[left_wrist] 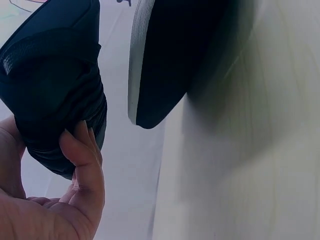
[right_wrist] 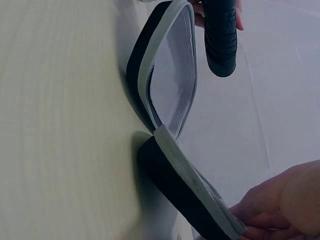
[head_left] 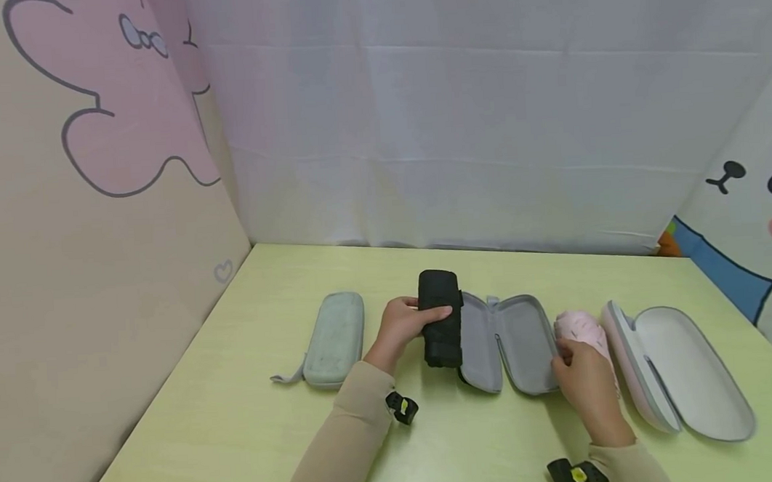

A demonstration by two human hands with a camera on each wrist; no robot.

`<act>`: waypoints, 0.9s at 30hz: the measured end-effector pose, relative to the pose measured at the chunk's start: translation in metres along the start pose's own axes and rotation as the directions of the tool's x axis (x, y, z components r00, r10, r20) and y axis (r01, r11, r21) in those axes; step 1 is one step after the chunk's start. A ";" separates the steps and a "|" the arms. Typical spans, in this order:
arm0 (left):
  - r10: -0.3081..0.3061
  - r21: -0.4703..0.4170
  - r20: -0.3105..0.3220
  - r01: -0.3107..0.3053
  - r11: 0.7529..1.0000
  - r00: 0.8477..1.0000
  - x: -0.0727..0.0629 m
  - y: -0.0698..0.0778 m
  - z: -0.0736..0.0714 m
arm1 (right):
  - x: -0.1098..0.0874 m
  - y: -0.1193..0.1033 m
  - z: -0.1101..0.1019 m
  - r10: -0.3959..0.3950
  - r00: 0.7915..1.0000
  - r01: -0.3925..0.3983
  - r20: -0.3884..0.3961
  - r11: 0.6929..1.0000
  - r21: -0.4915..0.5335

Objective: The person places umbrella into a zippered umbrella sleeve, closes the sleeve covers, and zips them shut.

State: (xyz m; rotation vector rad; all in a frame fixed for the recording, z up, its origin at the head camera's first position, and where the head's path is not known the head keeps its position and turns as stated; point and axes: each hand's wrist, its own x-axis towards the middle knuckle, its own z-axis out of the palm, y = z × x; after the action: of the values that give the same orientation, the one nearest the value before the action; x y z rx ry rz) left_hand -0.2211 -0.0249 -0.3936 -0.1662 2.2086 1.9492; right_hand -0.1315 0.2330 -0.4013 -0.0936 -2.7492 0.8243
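In my left hand [head_left: 405,327] is a folded black umbrella [head_left: 441,340], held upright with the thumb across its front. The left wrist view shows the fingers curled round the umbrella's gathered fabric [left_wrist: 55,100]. Just right of it stands an unzipped case [head_left: 524,343], spread wide, with grey lining and a dark outside. My right hand [head_left: 585,380] pinches the right edge of this case; the right wrist view shows fingertips at the rim of the near half [right_wrist: 185,185]. The umbrella overlaps the case's left edge in the head view.
A closed pale green case [head_left: 338,334] with a strap lies to the left. Behind my right hand is a pink patterned roll [head_left: 580,325], partly hidden. Farther right, a pink case [head_left: 690,370] with white lining lies open. A white curtain [head_left: 472,134] borders the table's [head_left: 193,433] far edge.
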 end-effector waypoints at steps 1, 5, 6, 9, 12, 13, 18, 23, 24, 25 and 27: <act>0.001 0.001 0.000 -0.001 1.000 1.000 0.000 0.000 0.001 | 0.000 0.000 0.000 0.000 1.000 0.000 -0.003 1.000 0.001; 0.001 0.002 0.003 -0.001 1.000 1.000 0.001 0.002 0.006 | 0.000 -0.001 0.001 -0.006 1.000 0.006 -0.022 1.000 -0.003; 0.003 0.005 0.003 -0.003 1.000 1.000 0.001 0.002 0.007 | 0.000 -0.001 0.001 -0.008 1.000 0.008 -0.026 1.000 -0.003; 0.007 0.024 -0.002 -0.007 1.000 1.000 0.000 0.003 0.011 | 0.000 -0.001 0.001 -0.012 1.000 0.012 -0.027 1.000 -0.003; 0.009 0.039 -0.001 -0.009 0.999 1.000 -0.001 0.005 0.016 | 0.000 -0.001 0.001 -0.013 1.000 0.013 -0.024 1.000 0.001; 0.008 0.041 0.000 -0.008 0.999 1.000 -0.001 0.005 0.017 | 0.000 -0.001 0.001 -0.012 1.000 0.012 -0.024 1.000 0.001; 0.026 0.093 -0.006 -0.025 0.995 1.000 -0.002 0.006 0.025 | 0.000 -0.001 0.001 0.000 1.000 0.000 -0.021 1.000 0.001; 0.045 0.160 -0.007 -0.043 0.986 0.999 -0.004 0.006 0.032 | 0.000 -0.002 0.001 -0.002 1.000 0.002 -0.021 1.000 0.006; 0.053 0.176 -0.010 -0.051 0.983 0.999 -0.004 0.006 0.034 | 0.000 -0.002 0.001 -0.002 1.000 0.002 -0.021 1.000 0.007; 0.064 0.198 -0.014 -0.060 0.978 0.998 -0.005 0.007 0.035 | 0.000 -0.002 0.001 -0.003 1.000 0.004 -0.021 1.000 0.008; 0.083 0.243 -0.026 -0.075 0.967 0.996 -0.005 0.007 0.038 | 0.000 -0.002 0.001 -0.007 1.000 0.007 -0.024 1.000 0.008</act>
State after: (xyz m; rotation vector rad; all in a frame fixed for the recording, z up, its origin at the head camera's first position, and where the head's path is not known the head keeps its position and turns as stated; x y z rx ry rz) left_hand -0.2153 0.0137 -0.3905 -0.0794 2.4882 1.7061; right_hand -0.1318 0.2307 -0.4012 -0.0919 -2.7220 0.8269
